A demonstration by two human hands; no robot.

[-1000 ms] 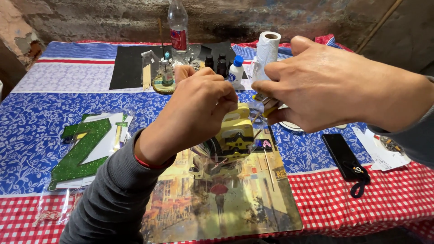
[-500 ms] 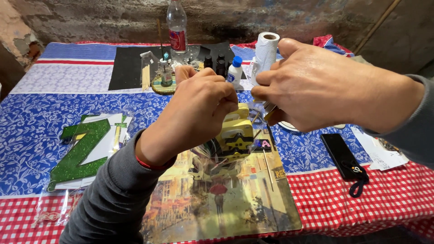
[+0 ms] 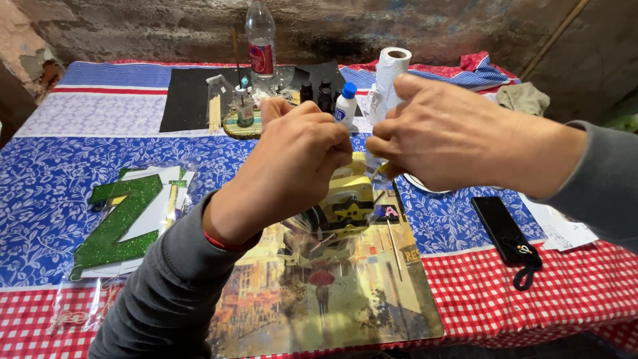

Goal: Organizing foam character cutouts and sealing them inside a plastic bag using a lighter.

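A small yellow model [image 3: 350, 199] sits inside a clear plastic bag [image 3: 312, 242], held above a picture board [image 3: 332, 312]. My left hand [image 3: 299, 163] is closed in a fist on the top of the bag, from the left. My right hand [image 3: 455, 136] pinches the same bag top from the right with thumb and forefinger. The two hands almost touch, and they hide the bag's mouth. A thin wooden stick [image 3: 393, 246] lies on the board beside the bag.
A green glitter letter [image 3: 119, 223] in a plastic sleeve lies at the left. A black phone with a strap [image 3: 503, 225] lies at the right, next to white papers [image 3: 558, 229]. At the back stand a plastic bottle [image 3: 260, 40], a paper roll [image 3: 392, 66], a small white bottle [image 3: 344, 105] and skewers [image 3: 214, 113].
Both hands stay pinched on the bag's top. My right hand has shifted slightly left, closer to the left hand. The bag and model hang in the same place.
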